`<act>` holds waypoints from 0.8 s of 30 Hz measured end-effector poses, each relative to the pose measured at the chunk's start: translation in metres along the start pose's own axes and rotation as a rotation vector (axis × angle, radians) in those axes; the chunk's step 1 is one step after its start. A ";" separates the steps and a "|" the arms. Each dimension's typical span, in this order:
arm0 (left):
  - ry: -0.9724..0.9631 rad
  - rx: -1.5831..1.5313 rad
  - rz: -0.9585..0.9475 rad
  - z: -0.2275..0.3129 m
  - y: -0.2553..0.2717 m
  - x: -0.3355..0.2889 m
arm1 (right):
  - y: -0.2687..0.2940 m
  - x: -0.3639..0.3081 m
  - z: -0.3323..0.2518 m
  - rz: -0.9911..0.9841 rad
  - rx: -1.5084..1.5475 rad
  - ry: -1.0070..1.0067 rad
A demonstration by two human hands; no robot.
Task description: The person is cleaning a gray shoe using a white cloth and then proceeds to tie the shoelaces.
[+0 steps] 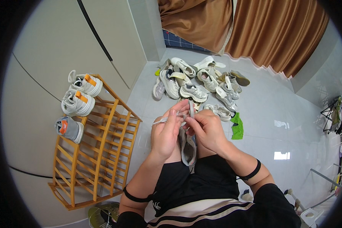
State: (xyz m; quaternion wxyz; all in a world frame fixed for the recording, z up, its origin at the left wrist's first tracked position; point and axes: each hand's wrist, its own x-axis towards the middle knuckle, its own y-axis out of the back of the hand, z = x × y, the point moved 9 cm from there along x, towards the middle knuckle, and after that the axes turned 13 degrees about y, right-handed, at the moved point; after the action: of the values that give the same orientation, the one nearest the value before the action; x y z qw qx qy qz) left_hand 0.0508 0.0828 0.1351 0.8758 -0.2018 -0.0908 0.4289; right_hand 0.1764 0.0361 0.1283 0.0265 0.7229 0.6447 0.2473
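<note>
A grey shoe (pixel 188 150) rests between my thighs, its heel end toward me and its front part hidden behind my hands. Over the shoe, my left hand (pixel 168 133) has a pale shoelace (pixel 161 121) running across its fingers, with the loose end sticking out to the left. Close beside it, my right hand (pixel 208 129) pinches the lace between thumb and forefinger. A light loop stands up between the two hands. Exactly how the lace passes through the fingers cannot be made out.
Several white and grey shoes (pixel 193 93) lie piled on the tiled floor ahead. A green cloth (pixel 237 127) lies right of them. On the left, a wooden shoe rack (pixel 100 152) carries 3 shoes on top. A brown curtain (pixel 277 34) hangs at the back.
</note>
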 end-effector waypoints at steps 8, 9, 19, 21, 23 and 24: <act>-0.171 0.617 -0.121 0.048 0.052 -0.034 | 0.070 0.007 0.046 0.267 0.150 0.138; -0.169 0.613 -0.123 0.052 0.057 -0.042 | 0.083 0.007 0.051 0.267 0.147 0.135; 0.671 0.910 0.041 0.019 0.146 -0.083 | 0.204 0.012 0.093 0.636 0.348 -0.148; 0.634 1.042 0.202 0.020 0.176 -0.088 | 0.233 0.012 0.090 0.737 0.389 -0.117; 0.105 1.259 0.494 0.052 0.205 -0.096 | 0.254 0.012 0.082 0.828 0.434 -0.098; 0.105 1.259 0.493 0.054 0.215 -0.098 | 0.266 0.009 0.079 0.882 0.457 -0.073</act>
State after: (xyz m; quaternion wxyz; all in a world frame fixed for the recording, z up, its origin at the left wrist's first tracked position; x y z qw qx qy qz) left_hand -0.1811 0.1386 0.0924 0.7063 0.3111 0.2676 0.5768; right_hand 0.4519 0.0220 0.1568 -0.2172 0.9221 0.3140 0.0620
